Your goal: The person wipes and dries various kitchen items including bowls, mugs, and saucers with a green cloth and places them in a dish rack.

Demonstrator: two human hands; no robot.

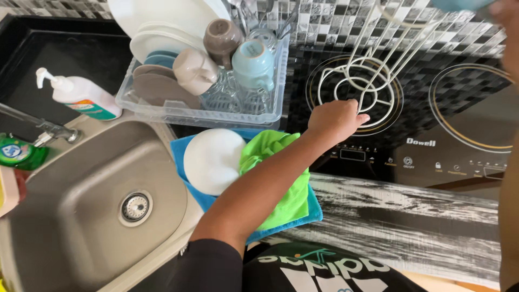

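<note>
Item: white wire rack (pixel 363 81), a stand of thin coated rods with concentric rings at its base and long prongs rising toward the far right; located on the left burner of the black induction hob (pixel 432 124), far right of the sink (pixel 81 205). Handling, judged: light, stiff, springy in the long prongs; smooth coating, likely slippery if wet; not fragile, though it could scratch the glass hob if dragged; best taken at the base ring or a low upright, where the wire is braced.

Left hand (pixel 336 119): arm extended from near centre across the green cloth (pixel 281 162) and blue cloth (pixel 189 157), wrist straight, knuckles up; fingers curled closed round the near edge of the base ring, gripping the rack.

Right hand: only a forearm edge shows at far right; grip cannot be told.

Adjacent: white plate (pixel 213 159) on the blue cloth; dish drainer (pixel 216 113) with cups and plates behind.
</note>
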